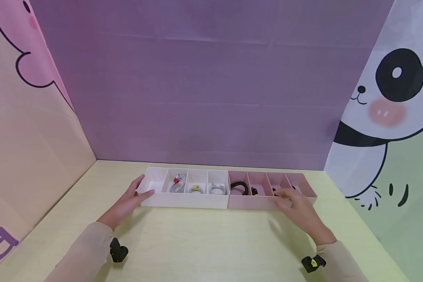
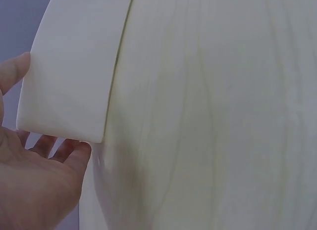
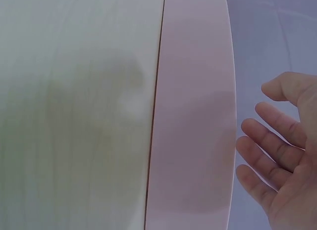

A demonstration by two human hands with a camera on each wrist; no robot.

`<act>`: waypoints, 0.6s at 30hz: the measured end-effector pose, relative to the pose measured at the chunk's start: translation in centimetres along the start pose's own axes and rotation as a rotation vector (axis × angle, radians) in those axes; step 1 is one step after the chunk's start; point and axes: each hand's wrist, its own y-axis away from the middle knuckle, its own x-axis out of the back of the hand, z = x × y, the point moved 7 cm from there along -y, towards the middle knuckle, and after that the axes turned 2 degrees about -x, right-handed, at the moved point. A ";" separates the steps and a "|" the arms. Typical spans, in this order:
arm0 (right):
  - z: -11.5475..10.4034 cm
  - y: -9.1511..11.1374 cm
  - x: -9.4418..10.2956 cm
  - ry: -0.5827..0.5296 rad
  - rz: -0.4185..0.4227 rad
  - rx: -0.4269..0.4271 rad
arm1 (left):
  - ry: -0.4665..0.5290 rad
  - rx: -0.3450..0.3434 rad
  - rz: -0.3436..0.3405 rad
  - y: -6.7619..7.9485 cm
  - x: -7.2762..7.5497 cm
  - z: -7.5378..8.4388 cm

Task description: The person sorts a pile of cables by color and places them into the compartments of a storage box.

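Observation:
A white divided box (image 1: 192, 201) stands on the table with its left end in my left hand (image 1: 131, 197). In the left wrist view, the thumb (image 2: 16, 70) is at the box's rim and the fingers bend along its end wall. White cables lie coiled in its compartments, one with a red tie (image 1: 176, 180), another with a yellow tie (image 1: 195, 188). Against its right end sits a pink divided box (image 1: 250, 202), with a coiled black cable (image 1: 244, 188) at left and small dark items further right. Over its front rim hovers my right hand (image 1: 297, 207), fingers loosely bent, holding nothing; it partly hides the right compartments.
Both boxes stand in a row on a pale wooden table (image 1: 197, 243), toward its back edge. Behind rises a purple backdrop (image 1: 204, 98). Panels with cartoon drawings flank the table, a panda (image 1: 359, 160) on the right one.

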 end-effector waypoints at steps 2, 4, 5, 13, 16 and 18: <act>0.4 0.2 0.2 0.006 -0.001 -0.006 | -0.007 0.001 0.002 0.0 0.0 0.0; 0.6 0.3 0.6 0.011 0.005 -0.008 | -0.015 -0.001 0.001 0.0 0.0 0.0; 0.8 0.3 0.7 0.011 0.010 -0.007 | -0.015 -0.003 0.001 0.0 0.0 0.1; 1.6 0.5 1.8 0.024 0.050 0.003 | -0.033 0.014 0.021 -0.2 0.2 0.3; 2.1 0.6 2.2 0.045 0.058 -0.008 | -0.060 -0.011 0.037 -0.1 0.3 0.7; 2.4 0.7 2.5 0.060 0.061 -0.022 | -0.080 -0.048 0.049 0.0 0.4 1.0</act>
